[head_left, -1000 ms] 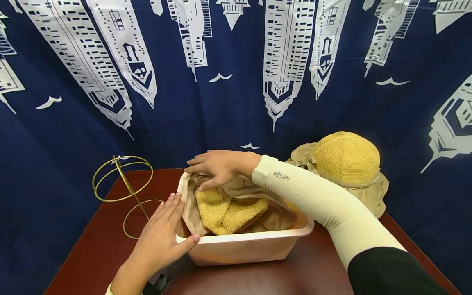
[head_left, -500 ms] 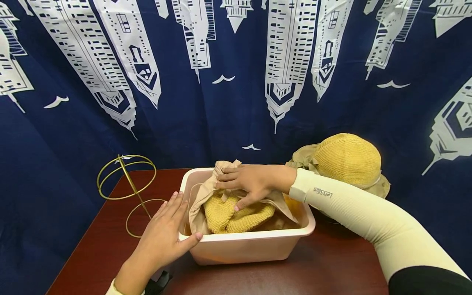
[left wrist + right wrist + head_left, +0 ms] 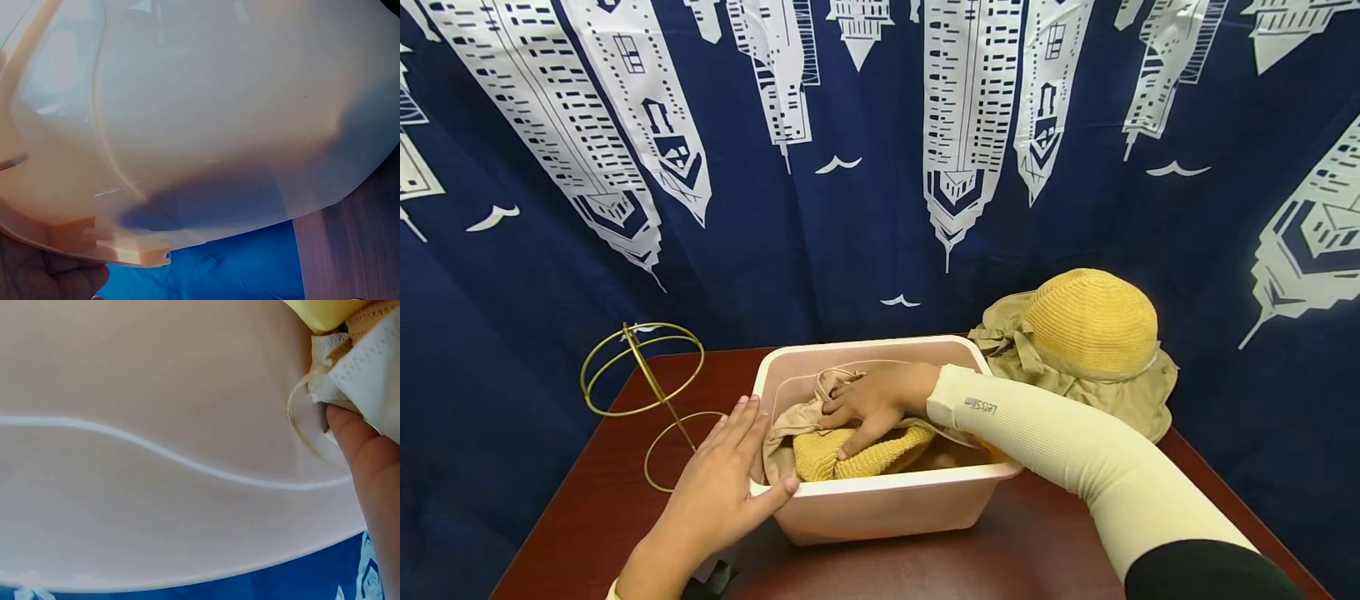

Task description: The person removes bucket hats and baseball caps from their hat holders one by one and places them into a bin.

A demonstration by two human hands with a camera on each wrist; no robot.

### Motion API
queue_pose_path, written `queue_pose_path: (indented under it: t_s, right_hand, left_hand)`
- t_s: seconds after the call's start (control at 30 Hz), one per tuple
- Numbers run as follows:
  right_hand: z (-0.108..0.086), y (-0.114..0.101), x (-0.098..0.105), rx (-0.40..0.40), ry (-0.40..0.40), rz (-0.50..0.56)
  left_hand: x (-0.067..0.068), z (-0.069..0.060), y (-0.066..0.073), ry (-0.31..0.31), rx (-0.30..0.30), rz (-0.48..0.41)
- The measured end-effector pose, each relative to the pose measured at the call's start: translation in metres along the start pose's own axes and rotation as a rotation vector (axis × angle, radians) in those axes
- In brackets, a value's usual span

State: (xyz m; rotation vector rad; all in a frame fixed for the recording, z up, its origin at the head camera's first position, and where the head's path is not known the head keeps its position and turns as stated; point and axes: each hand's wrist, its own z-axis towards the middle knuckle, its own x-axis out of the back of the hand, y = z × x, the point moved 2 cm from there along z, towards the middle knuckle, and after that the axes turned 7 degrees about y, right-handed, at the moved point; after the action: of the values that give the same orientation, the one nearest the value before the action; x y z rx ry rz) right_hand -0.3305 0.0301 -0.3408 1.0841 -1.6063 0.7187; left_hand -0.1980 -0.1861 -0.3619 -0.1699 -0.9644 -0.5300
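**Head view: hat (image 3: 816, 457) pressed down in the tub (image 3: 880, 504)**

At the far left of the desk (image 3: 602, 500) is a wire stand (image 3: 651, 372), its lower ring partly hidden by the left hand (image 3: 718, 483). That hand grasps nothing that I can see: its straight fingers lie by the tub's left rim and its thumb reaches over the front edge, as if bracing.

Toward the tub's left end lies the hat, crumpled, its yellow weave bunched among beige cloth. On top is the right hand (image 3: 876, 404), fingers spread, thumb on the yellow; it seems to push rather than clutch, though the fingertips in the folds are hard to make out. A pale sleeve (image 3: 1060, 425) crosses the tub's right end.

Beyond that, crown up near the curtain (image 3: 865, 233), a second hat (image 3: 1093, 325) sits on the desk.

I'd judge the step in hand to be settling the crumpled hat inside. The next move calls for tucking the loose cloth below the rim, the left hand bracing, then lifting off without dragging the brim along.
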Motion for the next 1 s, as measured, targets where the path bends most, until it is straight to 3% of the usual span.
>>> queue_pose_path:
  t_s: [0.1,0.2,0.37,0.47,0.57,0.73,0.9,1.0]
  right_hand:
    - [0.000,-0.003,0.006,0.021,0.042,0.014]
    - [-0.014,-0.005,0.023,0.068,0.161,0.021]
    - [-0.064,0.005,0.065,0.070,0.422,0.045]
    - [-0.100,0.021,0.075,0.046,0.581,0.035]
    - [-0.139,0.043,0.073,-0.022,0.718,0.020]
    - [-0.210,0.078,0.052,-0.224,0.871,0.032]
    - [-0.262,0.105,0.027,-0.459,0.928,0.076]
    - [-0.283,0.115,0.016,-0.543,0.933,0.101]
  left_hand:
    - [-0.001,-0.005,-0.002,0.000,-0.002,-0.001]
    - [-0.001,-0.010,-0.003,0.004,-0.007,-0.001]
    - [-0.001,-0.006,-0.004,0.025,-0.012,-0.004]
    - [-0.002,-0.004,-0.004,0.033,-0.008,-0.008]
    - [-0.004,-0.003,-0.001,0.044,-0.011,-0.015]
    - [-0.004,-0.002,0.000,0.043,-0.019,-0.015]
    - [-0.001,0.001,-0.002,0.045,-0.020,-0.009]
    - [0.000,0.001,-0.002,0.045,-0.025,-0.008]
